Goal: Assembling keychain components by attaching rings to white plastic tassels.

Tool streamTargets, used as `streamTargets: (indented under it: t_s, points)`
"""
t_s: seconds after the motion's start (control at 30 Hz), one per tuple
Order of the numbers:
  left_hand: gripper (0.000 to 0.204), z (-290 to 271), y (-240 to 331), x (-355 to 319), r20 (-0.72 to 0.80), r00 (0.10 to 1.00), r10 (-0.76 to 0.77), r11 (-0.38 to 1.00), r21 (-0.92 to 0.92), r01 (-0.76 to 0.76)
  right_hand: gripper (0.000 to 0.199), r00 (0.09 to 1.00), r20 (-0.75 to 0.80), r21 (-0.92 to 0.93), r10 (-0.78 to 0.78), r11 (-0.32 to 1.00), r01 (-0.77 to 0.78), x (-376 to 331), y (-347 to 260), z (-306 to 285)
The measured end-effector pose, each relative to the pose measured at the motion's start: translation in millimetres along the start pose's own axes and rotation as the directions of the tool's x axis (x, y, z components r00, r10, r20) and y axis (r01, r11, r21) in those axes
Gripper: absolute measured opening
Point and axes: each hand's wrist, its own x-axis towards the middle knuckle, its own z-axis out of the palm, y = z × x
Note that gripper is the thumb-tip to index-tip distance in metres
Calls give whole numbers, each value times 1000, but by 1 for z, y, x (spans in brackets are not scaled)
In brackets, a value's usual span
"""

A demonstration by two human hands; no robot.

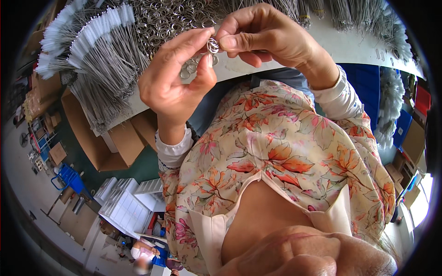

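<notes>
"So, how many hands do you have on your feed?"

"Two from my head view: the left hand point(172, 76) and the right hand point(278, 39), both raised over the near edge of the tabletop point(350, 49)."

"How do they stand?"

"Both are pinching. I've got one small cluster of metal rings point(212, 45) between the left thumb and fingertips, and the right thumb and forefinger nip its right side. I can't count its rings; they overlap."

"Any loose?"

"Several loose rings point(185, 72) lie just below the cluster, partly behind the left hand. One big heap of rings point(170, 18) spreads beyond, far too many for me to number."

"Around them?"

"To the left I see piled wire brushes point(108, 50) with white bristles, also past counting. Below those, at least one open cardboard box point(87, 138); farther off, one blue cart point(71, 177)."
</notes>
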Motion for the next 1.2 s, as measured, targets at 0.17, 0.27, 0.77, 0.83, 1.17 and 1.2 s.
streamTargets:
  t_s: [0.17,0.27,0.77,0.83,1.17,1.2]
  points:
    - [28,3,-2,1,-39,987,156,980,132,-149,16,1000,-22,123,-21,992,24,-3,11,6]
    - [30,-1,2,-2,-3,1000,19,998,68,-18,16,976,-153,-19,-157,988,156,-5,17,14]
    - [28,-2,-5,-3,80,987,-138,980,-132,147,10,980,-107,-173,-169,974,149,-5,19,5]
    - [25,-6,-9,-6,225,914,-338,912,-163,377,7,842,-111,-585,-528,719,374,-8,37,5]
    - [22,51,-73,-3,369,809,-458,710,699,83,15,725,270,-948,-634,-43,315,-10,128,-16]
    - [24,53,-81,-7,371,795,-479,645,764,32,16,703,248,-942,-666,3,335,-7,126,-14]
